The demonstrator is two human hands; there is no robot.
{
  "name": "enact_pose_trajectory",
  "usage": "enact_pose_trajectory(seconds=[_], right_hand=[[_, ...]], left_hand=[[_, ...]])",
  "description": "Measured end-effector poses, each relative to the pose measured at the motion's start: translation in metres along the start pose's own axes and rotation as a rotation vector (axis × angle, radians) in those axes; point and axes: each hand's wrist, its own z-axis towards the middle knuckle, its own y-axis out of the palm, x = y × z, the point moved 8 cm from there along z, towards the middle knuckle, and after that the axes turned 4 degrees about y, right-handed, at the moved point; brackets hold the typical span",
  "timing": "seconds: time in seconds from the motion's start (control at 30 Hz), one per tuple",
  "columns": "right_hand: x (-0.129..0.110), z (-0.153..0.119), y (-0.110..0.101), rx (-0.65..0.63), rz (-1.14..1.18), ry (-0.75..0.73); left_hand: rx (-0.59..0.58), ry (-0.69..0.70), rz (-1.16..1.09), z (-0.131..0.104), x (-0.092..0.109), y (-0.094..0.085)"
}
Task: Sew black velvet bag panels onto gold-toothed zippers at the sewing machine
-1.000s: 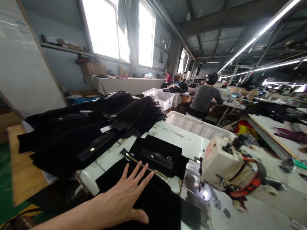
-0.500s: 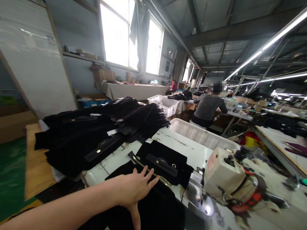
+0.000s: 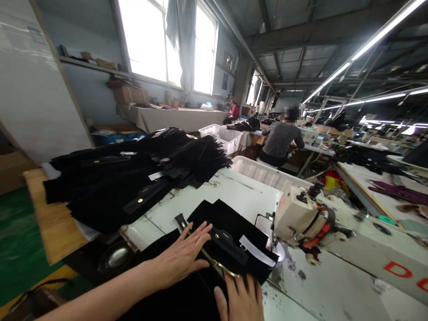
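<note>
My left hand (image 3: 183, 252) lies with fingers stretched out over a black fabric panel (image 3: 230, 214), its fingertips at the end of a black strap (image 3: 230, 247) with gold fittings. Under and beside it runs a gold-toothed zipper (image 3: 207, 256) on black tape. Lower right, my right hand (image 3: 242, 296) rests flat, fingers spread, by the zipper's near end. A white strip (image 3: 257, 250) lies along the panel's right side, close to the lit needle area of a sewing machine (image 3: 294, 218). More black cloth (image 3: 187, 294) spreads beneath both forearms.
A large heap of black fabric pieces (image 3: 110, 178) covers the left of the white table (image 3: 200, 191). Behind the table stands a white plastic bin (image 3: 267, 171). A person in a grey top (image 3: 281, 140) sits farther back. A wooden board (image 3: 47, 214) juts out at left.
My right hand has come into view onto the cloth. The white strip now lies on the panel's right side. My left hand has moved slightly up and left, and the camera view has turned right.
</note>
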Motion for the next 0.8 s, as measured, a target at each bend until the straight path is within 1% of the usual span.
enact_pose_trajectory(seconds=[0.07, 0.2, 0.27, 0.4, 0.5, 0.6, 0.7, 0.8], right_hand=[[0.0, 0.014, 0.006, -0.059, 0.092, 0.123], [0.01, 0.032, 0.022, -0.256, 0.425, 0.489], [0.008, 0.037, 0.027, -0.336, 0.551, 0.579], [0.0, 0.049, 0.024, -0.379, 0.644, 0.607], [-0.011, 0.055, 0.021, -0.43, 0.739, 0.572], [-0.015, 0.055, 0.017, -0.435, 0.74, 0.574], [-0.007, 0.047, 0.008, -0.409, 0.666, 0.636], [0.012, 0.03, -0.008, -0.413, 0.587, 0.7]], left_hand=[[0.018, -0.038, 0.021, -0.007, 0.001, 0.004], [0.106, -0.041, 0.059, -0.014, 0.01, 0.005], [0.126, -0.031, 0.08, -0.015, 0.012, 0.006], [0.12, -0.012, 0.126, -0.016, 0.015, 0.008], [0.141, 0.006, 0.135, -0.02, 0.017, 0.012], [0.171, 0.044, 0.146, -0.026, 0.021, 0.016], [0.154, 0.055, 0.134, -0.032, 0.022, 0.02], [0.121, 0.039, 0.119, -0.034, 0.02, 0.021]])
